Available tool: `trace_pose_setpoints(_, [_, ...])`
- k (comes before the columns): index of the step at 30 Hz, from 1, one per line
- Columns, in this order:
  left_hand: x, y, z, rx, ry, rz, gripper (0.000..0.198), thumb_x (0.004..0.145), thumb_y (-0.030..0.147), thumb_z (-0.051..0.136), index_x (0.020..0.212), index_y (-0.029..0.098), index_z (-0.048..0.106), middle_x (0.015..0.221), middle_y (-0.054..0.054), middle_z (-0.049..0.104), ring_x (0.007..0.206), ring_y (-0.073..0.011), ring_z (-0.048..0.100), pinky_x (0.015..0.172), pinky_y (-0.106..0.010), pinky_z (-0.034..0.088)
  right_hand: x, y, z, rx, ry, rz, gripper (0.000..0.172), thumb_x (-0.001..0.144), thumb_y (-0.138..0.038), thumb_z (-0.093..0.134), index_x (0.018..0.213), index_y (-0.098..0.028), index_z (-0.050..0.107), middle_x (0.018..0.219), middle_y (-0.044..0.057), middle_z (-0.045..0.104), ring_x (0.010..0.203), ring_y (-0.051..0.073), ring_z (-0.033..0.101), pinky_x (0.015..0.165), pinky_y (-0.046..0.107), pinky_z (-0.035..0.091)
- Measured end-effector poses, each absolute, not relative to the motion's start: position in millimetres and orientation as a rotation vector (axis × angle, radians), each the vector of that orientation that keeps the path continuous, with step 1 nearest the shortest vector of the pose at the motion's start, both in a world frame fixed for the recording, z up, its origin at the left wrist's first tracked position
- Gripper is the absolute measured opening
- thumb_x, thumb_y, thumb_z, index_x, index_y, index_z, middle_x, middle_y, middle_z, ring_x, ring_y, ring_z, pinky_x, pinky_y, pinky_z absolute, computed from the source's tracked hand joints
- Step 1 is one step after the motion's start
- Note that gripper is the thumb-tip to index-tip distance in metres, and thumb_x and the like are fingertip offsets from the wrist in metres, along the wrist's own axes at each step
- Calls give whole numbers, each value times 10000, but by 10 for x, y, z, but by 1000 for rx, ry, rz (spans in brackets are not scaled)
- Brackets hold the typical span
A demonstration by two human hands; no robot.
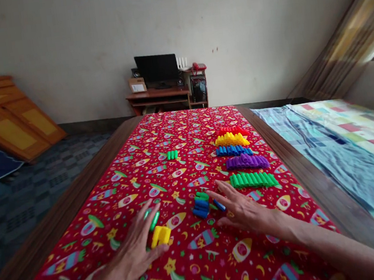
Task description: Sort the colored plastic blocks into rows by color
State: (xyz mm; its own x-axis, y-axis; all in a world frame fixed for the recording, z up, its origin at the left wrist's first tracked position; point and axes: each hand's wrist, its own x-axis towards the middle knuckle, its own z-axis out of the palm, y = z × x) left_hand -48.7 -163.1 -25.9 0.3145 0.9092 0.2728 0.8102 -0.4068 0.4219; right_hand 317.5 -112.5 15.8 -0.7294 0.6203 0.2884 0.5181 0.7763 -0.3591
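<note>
My left hand [136, 239] lies low on the cloth with its fingers stretched out and its thumb apart. Small yellow tube-like plastic pieces [161, 236] sit between its thumb and fingers, and green pieces [154, 221] lie beside the fingertips, partly hidden. My right hand [241, 206] is spread palm down, its fingers apart. Close under its fingers lies a blue piece [219, 205], partly covered; whether they touch is unclear. Just left of that hand is a small group of blue pieces [201, 208] with green pieces [201, 196] behind them.
Rows of red [232, 131], yellow [231, 139], blue [234, 151], purple [247, 161] and green pieces [253, 179] line the right side. A few green pieces [172, 155] lie farther back. A red patterned cloth [203, 269] covers the table; a bed [353, 137] stands right.
</note>
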Motion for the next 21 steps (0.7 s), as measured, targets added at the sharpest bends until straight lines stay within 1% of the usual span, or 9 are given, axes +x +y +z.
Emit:
trace_pose_setpoints(2, [-272,-1745,-316,2413,1576,639,898,799,489,687,1541,349,201,1624,-96,187,1442,-399,265,1087,-536,407,2978,-1123,-8,-866,-2596,341,790,881,-371,642,1541,-184,250,1569,252,223,1452,381,216,1080,578,381])
trace_pose_setpoints(4, [-43,-1718,-306,2441,1503,610,890,805,486,691,1537,359,202,1633,-89,150,1447,-382,263,1094,-510,412,2791,-1080,-124,-843,-2580,340,764,889,-338,635,1536,-195,255,1572,249,213,1453,381,211,1082,574,383])
trace_pose_setpoints(6, [153,-1564,-264,2466,1437,632,816,840,469,655,1528,354,230,1630,-78,159,1450,-359,267,1133,-501,366,2622,-980,-180,-808,-2546,351,714,902,-301,614,1522,-194,277,1552,240,268,1446,366,243,1084,563,392])
trace_pose_setpoints(9, [330,-1164,-214,2448,1355,737,724,905,358,564,1531,289,206,1587,-111,258,1447,-302,289,1163,-480,333,2451,-728,-179,-823,-2480,367,657,904,-250,582,1491,-129,313,1477,261,378,1414,360,318,1092,576,381])
trace_pose_setpoints(10, [358,-1009,-205,2434,1342,763,693,903,300,545,1522,262,235,1571,-124,284,1446,-297,291,1166,-484,328,2424,-630,-170,-851,-2458,363,633,901,-234,571,1472,-97,334,1451,276,400,1400,364,339,1096,580,374])
trace_pose_setpoints(12, [379,-700,-193,2405,1325,839,614,865,180,514,1460,208,367,1512,-147,371,1420,-294,341,1159,-491,339,2414,-446,-154,-900,-2425,343,558,896,-207,553,1413,-61,401,1405,292,432,1369,369,380,1090,577,379])
trace_pose_setpoints(15, [365,-316,-172,2346,1357,889,516,775,111,537,1287,172,565,1410,-149,490,1339,-300,454,1122,-481,394,2457,-268,-145,-914,-2359,272,454,896,-201,537,1330,-86,468,1370,269,463,1343,353,405,1063,569,400])
trace_pose_setpoints(18, [338,-89,-149,2293,1397,932,354,754,132,565,1089,151,676,1323,-157,571,1252,-307,541,1084,-465,437,2488,-227,-104,-948,-2288,175,385,887,-205,540,1257,-103,505,1347,250,496,1298,335,444,1026,535,422])
trace_pose_setpoints(21, [305,-20,-135,2285,1395,971,260,811,222,569,1029,144,687,1278,-167,607,1218,-307,565,1072,-474,442,2484,-246,5,-1067,-2300,151,238,870,-170,551,1102,-132,583,1152,182,636,1087,286,583,930,442,461])
